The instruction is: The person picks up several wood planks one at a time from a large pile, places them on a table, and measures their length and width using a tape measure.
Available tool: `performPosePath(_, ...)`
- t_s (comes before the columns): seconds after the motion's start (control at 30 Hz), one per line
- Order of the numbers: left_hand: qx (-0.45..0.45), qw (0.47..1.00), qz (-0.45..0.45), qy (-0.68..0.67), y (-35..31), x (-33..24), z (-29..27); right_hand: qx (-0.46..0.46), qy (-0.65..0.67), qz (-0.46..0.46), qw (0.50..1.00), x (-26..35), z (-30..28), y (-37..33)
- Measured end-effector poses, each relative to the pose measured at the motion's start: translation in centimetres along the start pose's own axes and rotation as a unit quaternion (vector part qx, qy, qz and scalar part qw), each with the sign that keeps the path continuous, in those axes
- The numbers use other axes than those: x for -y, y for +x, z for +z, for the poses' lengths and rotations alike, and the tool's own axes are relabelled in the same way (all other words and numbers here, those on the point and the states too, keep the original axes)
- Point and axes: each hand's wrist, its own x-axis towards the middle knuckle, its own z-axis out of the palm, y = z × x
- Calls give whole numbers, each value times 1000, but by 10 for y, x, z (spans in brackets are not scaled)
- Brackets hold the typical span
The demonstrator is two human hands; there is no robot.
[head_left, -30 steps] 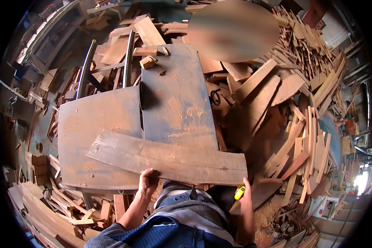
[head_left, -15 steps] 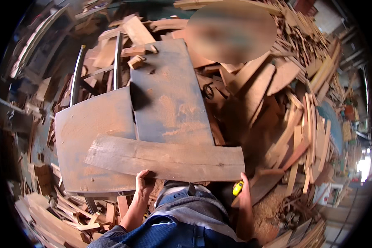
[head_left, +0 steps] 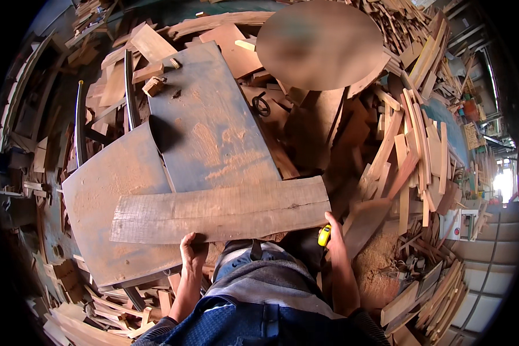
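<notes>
Here's the board [head_left: 219, 210], stretched over the near side of the metal table [head_left: 213, 121], right end jutting past the table's edge. Our left hand [head_left: 193, 254] is clamped on the near edge, some fingers lost underneath; our right hand [head_left: 337, 237] wraps a yellow tool [head_left: 324, 235] by the right end, and we can't tell whether it grips the board too. Top centre's blurred out; beyond the board, dusty tabletop runs open to a wood block [head_left: 154, 86].
</notes>
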Motion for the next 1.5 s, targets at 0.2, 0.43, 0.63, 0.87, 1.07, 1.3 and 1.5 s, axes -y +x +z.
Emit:
performPosePath(0.2,47,998,-38,3,13,-8,-19,-10,-14,-14,1000,6,12,-15)
performPosePath(0.43,50,997,-56,32,6,-7,-6,19,6,-12,1000,8,10,-12)
performPosePath(0.63,30,996,-56,65,-1,-8,4,26,19,-35,999,6,12,-16)
performPosePath(0.87,3,991,-30,130,9,-19,-13,50,40,-66,996,6,9,-23)
performPosePath(1.07,-2,979,17,201,-18,-9,2,33,100,8,994,-48,-43,-16)
performPosePath(1.3,-24,926,-5,377,-84,81,58,125,293,53,946,-206,-164,-49)
performPosePath(1.5,-10,881,-62,470,-40,162,61,53,489,87,866,-322,-233,-42)
